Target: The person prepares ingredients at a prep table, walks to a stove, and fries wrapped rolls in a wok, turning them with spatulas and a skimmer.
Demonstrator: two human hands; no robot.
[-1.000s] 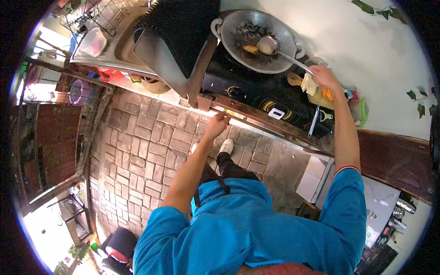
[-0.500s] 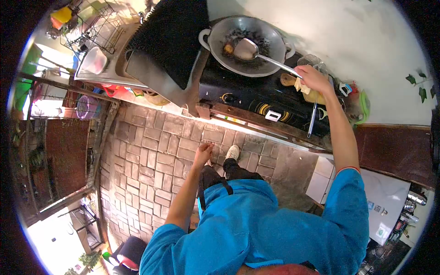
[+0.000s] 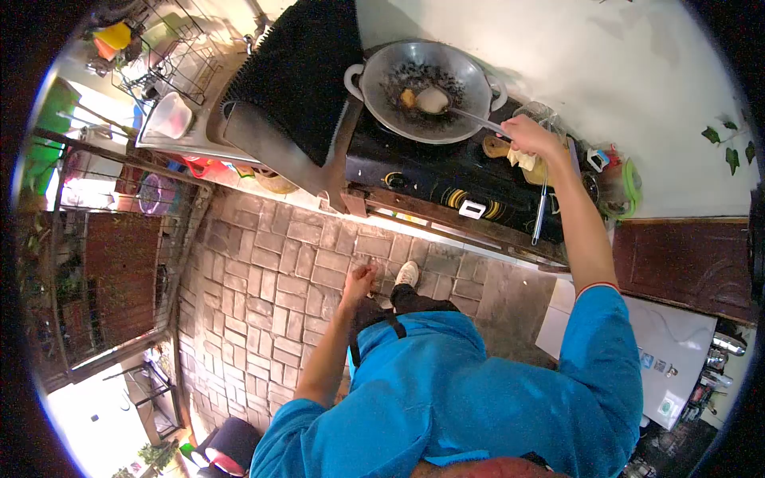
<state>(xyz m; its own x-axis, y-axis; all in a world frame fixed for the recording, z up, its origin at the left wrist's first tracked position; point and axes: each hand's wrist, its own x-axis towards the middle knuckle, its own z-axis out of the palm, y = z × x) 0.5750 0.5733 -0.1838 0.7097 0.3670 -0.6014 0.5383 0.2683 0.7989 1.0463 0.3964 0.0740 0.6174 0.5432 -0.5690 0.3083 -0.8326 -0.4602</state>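
Observation:
My right hand (image 3: 530, 135) is closed around the handle of a metal spatula (image 3: 476, 119) that reaches left into a wok. The spatula's broad head lies low inside the wok (image 3: 386, 111), beside a small golden-brown piece of food (image 3: 408, 98). Dark bits are scattered over the wok's inner surface. Two loop handles stick out from its rim, and it stands on a black stove (image 3: 374, 163). Down by my thigh, away from the stove, my left hand (image 3: 361, 283) hangs over the brick floor with its fingers curled in, and nothing shows in them.
Just under my right hand are pale yellow pieces (image 3: 522, 157) and a metal-handled utensil (image 3: 540, 215). A black ridged panel (image 3: 295, 72) stands left of the wok, then a sink counter with a plastic container (image 3: 170, 117) and a wire dish rack (image 3: 179, 60). A white appliance (image 3: 669, 342) is at right.
The spatula head has shifted slightly right and down in the wok, closer to its middle, and my right hand has moved a little left. The camera view has shifted slightly.

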